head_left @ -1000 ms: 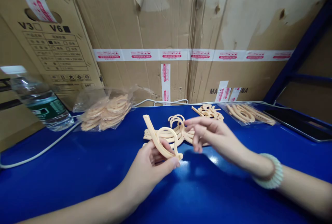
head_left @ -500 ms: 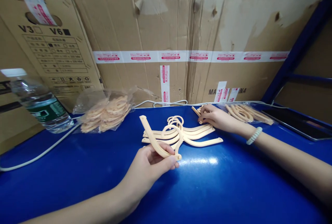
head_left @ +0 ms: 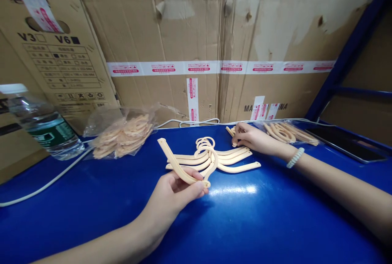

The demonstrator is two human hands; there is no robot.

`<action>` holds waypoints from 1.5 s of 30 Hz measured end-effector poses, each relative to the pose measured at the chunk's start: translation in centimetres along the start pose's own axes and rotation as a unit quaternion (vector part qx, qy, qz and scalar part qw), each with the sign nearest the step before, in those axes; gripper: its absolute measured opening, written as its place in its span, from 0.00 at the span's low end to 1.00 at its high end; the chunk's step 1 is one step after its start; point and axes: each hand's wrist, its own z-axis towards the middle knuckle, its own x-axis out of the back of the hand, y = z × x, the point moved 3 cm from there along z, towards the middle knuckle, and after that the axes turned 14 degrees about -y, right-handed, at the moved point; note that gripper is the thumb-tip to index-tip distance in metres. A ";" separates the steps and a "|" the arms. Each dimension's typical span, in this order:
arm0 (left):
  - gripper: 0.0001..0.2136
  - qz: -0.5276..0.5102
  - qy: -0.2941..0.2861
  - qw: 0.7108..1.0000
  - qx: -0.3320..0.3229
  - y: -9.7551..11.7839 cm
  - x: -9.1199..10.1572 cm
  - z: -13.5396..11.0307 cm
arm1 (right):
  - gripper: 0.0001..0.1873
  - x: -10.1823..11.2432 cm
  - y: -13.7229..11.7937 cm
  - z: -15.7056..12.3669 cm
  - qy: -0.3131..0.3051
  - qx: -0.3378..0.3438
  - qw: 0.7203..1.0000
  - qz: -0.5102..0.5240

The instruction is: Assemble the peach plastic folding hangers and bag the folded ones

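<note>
My left hand (head_left: 176,194) is closed on a beige folding-hanger piece (head_left: 171,158), a curved arm tilted up to the left with a looped hook (head_left: 214,160) joined near my fingertips. Just behind it, several similar beige hangers (head_left: 235,158) lie overlapped on the blue table, their looped hooks in the middle and their arms spread left and right. My right hand (head_left: 249,136) reaches to the back of the table, its fingertips pinched together over small beige pieces (head_left: 230,131). Those pieces are partly hidden by the fingers, and what exactly they grip is unclear.
To the left stand a water bottle (head_left: 45,127) and a clear bag of beige parts (head_left: 122,135). Behind my right wrist lies another bag of parts (head_left: 289,132), beside a black phone or tablet (head_left: 346,143). Cardboard (head_left: 165,96) and a white cable (head_left: 45,188) border the table.
The whole view has shifted slightly. The left hand still holds the hanger piece, now tipped a little further left, and the right hand stays at the small pieces.
</note>
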 end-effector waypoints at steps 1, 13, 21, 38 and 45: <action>0.10 0.002 0.000 1.000 0.000 0.0 0.0 0.0 | 0.10 0.2 -0.2 0.1 0.017 -0.004 1.000 0.013; 0.13 -0.020 -0.016 0.999 -0.022 -0.2 0.2 0.4 | 0.14 -1.4 -9.7 -0.5 0.141 -0.045 0.752 0.642; 0.15 -0.029 -0.029 0.999 -0.027 -0.1 0.1 0.4 | 0.11 -4.6 -12.6 -0.5 0.087 -0.093 0.672 0.729; 0.11 0.046 -0.036 0.997 -0.049 0.6 -0.6 0.1 | 0.12 -4.6 -13.7 -0.1 0.035 -0.053 0.798 0.599; 0.10 0.044 -0.035 0.998 -0.041 0.6 -0.8 0.3 | 0.09 -4.6 -14.0 -0.2 0.007 -0.030 0.800 0.599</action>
